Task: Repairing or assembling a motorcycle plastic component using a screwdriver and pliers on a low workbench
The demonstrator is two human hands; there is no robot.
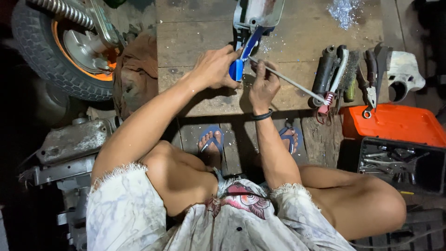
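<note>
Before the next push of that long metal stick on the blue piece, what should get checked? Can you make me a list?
1. Blue and silver metal part held steady: ok, the left hand grips its blue lower end on the wooden board.
2. Thin grey metal rod-shaped file gripped firmly: ok, the right hand is closed round its near end.
3. File tip meets the part: ok, it touches the blue end beside the left fingers.
4. Left fingers out of the file's path: not ok, they sit right by the tip.
5. Feet in blue flip-flops away from the work: ok, below the board's edge.
6. File's teeth in good shape: cannot tell.
</note>
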